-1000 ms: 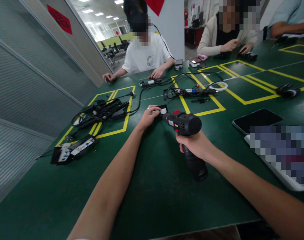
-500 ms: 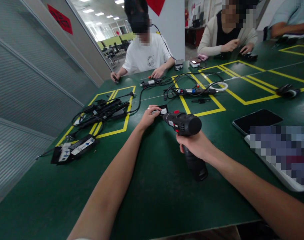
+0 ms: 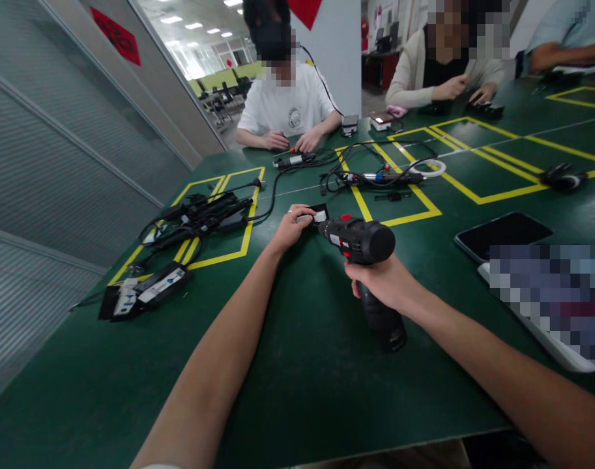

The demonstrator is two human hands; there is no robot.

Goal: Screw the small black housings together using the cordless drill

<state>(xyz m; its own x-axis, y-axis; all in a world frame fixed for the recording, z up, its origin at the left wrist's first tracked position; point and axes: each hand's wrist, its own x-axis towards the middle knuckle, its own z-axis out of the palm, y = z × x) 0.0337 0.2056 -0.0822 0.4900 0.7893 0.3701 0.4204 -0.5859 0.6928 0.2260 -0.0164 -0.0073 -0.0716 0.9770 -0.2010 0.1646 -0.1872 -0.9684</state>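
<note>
My right hand (image 3: 378, 280) is wrapped round the grip of a black cordless drill (image 3: 358, 241) with red accents. The drill's chuck points away from me, toward a small black box-like piece with a white label (image 3: 320, 215) on the table. My left hand (image 3: 293, 227) grips this piece from its left side, fingers bent over it. The drill's tip is close to the piece's near edge; whether they touch I cannot tell.
On the left lie a heap of black adapters and cables (image 3: 204, 218) and black pieces with white labels (image 3: 145, 293). Ahead are corded electric screwdrivers (image 3: 375, 178). A phone (image 3: 505, 238) lies at right. Across the green table (image 3: 297, 391) sits a person in a white shirt (image 3: 290, 107); others sit further right.
The person across has drawn one hand inward from the left, close to the other hand. My hands, the drill and the labelled piece look the same.
</note>
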